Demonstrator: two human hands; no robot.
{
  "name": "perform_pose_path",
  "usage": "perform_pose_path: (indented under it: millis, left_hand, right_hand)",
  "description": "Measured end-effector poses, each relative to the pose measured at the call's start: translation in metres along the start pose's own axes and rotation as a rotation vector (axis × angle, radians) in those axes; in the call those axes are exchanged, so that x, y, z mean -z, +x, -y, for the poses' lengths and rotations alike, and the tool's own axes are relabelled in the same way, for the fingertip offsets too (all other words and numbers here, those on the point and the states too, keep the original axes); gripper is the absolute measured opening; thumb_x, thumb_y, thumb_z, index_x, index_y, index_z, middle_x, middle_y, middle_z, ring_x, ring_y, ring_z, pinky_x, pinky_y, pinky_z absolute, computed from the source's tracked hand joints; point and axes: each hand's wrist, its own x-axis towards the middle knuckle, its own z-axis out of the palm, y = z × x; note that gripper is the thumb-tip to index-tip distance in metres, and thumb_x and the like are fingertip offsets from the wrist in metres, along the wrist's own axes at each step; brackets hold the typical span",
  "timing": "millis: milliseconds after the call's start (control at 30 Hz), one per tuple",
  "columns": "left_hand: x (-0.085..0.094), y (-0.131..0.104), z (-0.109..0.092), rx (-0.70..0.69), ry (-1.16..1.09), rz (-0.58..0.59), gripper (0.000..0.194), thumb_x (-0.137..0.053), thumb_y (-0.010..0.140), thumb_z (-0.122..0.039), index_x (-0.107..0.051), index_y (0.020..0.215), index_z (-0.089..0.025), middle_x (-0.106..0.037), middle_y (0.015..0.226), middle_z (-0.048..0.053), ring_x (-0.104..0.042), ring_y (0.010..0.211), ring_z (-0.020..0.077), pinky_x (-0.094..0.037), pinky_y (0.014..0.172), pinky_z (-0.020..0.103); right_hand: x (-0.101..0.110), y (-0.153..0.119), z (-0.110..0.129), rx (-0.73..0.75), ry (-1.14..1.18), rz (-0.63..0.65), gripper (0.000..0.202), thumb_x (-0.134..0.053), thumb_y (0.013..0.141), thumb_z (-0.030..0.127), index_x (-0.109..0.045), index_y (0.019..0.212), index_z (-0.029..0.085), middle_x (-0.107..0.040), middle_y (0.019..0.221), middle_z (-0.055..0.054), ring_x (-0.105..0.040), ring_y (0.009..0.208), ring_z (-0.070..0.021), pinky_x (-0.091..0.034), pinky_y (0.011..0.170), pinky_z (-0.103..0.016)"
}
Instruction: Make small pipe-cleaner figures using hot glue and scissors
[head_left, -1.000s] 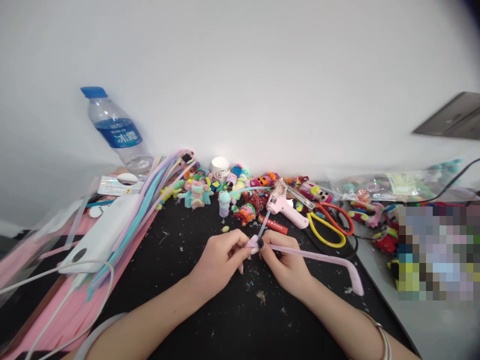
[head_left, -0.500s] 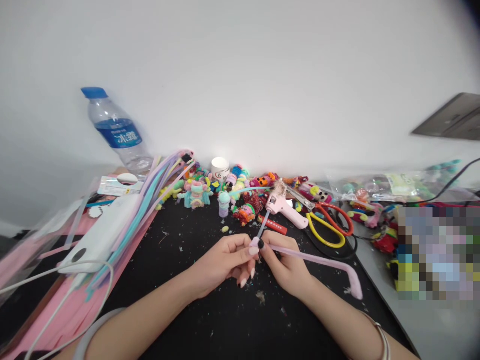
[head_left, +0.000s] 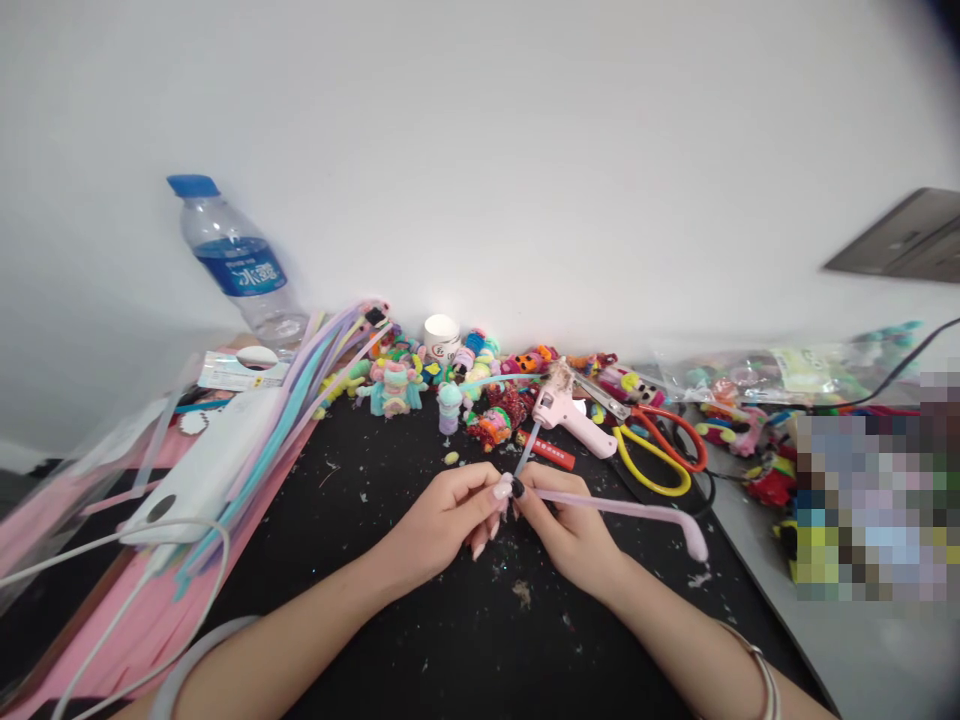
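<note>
Item: lilac pipe cleaner (head_left: 622, 508), lower centre of frame. Its near end is pinched between both hands just above the black counter (head_left: 390, 640); the rest runs right and bends down at the far tip.

L hand (head_left: 442, 520): fingers together, thumb and forefinger clamped on the pipe cleaner's end. R hand (head_left: 570, 530): fingers closed on the same end from the other side, dark-painted thumbnail on top. Both hands touch at the fingertips. Thin grey stick (head_left: 527, 447) pokes up from the pinch point toward the upper centre.

Surrounding stock:
- Pink glue gun (head_left: 571, 410), centre, just behind the hands.
- Scissors w/ yellow and orange handles (head_left: 660, 452), right of the glue gun.
- Row of small fuzzy figures (head_left: 420, 385) along the wall, centre.
- Bundle of pastel pipe cleaners (head_left: 300, 410), left of centre, lying across a white power bank (head_left: 202, 470) w/ cable.
- Water bottle (head_left: 236, 265), blue cap, upper left.
- Clear bags w/ misc. bits (head_left: 757, 372), right.
- Counter surface littered w/ fluff scraps.
</note>
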Motion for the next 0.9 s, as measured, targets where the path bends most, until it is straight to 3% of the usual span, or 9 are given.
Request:
perform_pose_path:
  millis: [233,467,633,767,900]
  left_hand:
    - [0.0023,-0.0005,-0.0003,0.176,-0.416,0.168,0.025,-0.055,0.083,-0.034,-0.048,0.068,-0.015,-0.045,0.052,-0.004,-0.037,0.038,0.0035,-0.028,0.035,0.013]
    - [0.0012,0.0029,0.0045,0.099,-0.29,0.047,0.031,-0.041,0.089,-0.042,-0.05,0.075,-0.015,-0.054,0.064,0.0,-0.049,0.042,0.006,-0.036,0.037,0.015]
    - [-0.0017,0.0016,0.0042,0.067,-0.152,-0.031,0.031,-0.046,0.088,-0.038,-0.047,0.067,-0.015,-0.049,0.054,-0.003,-0.043,0.039,0.0047,-0.033,0.037,0.015]
    - [-0.003,0.0002,0.0036,0.073,-0.334,-0.022,0.029,-0.049,0.087,-0.034,-0.046,0.066,-0.015,-0.042,0.049,-0.006,-0.032,0.037,0.0029,-0.028,0.038,0.014]
    - [-0.0021,-0.0003,0.0006,0.17,-0.565,0.11,0.023,-0.049,0.087,-0.027,-0.047,0.068,-0.015,-0.036,0.048,-0.008,-0.024,0.036,0.0015,-0.023,0.037,0.014]
  right_hand:
    - [-0.0007,-0.0003,-0.0044,-0.151,0.383,0.004,0.032,-0.049,0.086,0.043,-0.051,0.068,0.017,-0.04,0.058,0.004,-0.033,0.052,-0.0101,-0.027,0.047,-0.022]
    - [-0.0002,0.0021,-0.0059,-0.141,0.315,-0.101,0.029,-0.049,0.087,0.038,-0.05,0.067,0.017,-0.039,0.058,0.004,-0.033,0.051,-0.0095,-0.026,0.048,-0.023]
    - [-0.0002,0.0026,-0.0029,-0.111,0.256,-0.062,0.026,-0.05,0.087,0.033,-0.051,0.067,0.016,-0.042,0.06,0.003,-0.037,0.056,-0.0112,-0.028,0.052,-0.024]
    - [0.0005,0.0027,-0.0021,-0.131,0.386,-0.004,0.025,-0.053,0.085,0.033,-0.055,0.068,0.015,-0.042,0.059,0.003,-0.035,0.054,-0.0102,-0.025,0.05,-0.024]
    - [0.0011,0.0031,-0.0033,-0.129,0.537,0.049,0.022,-0.055,0.084,0.033,-0.058,0.073,0.015,-0.044,0.06,0.003,-0.034,0.051,-0.0087,-0.024,0.048,-0.023]
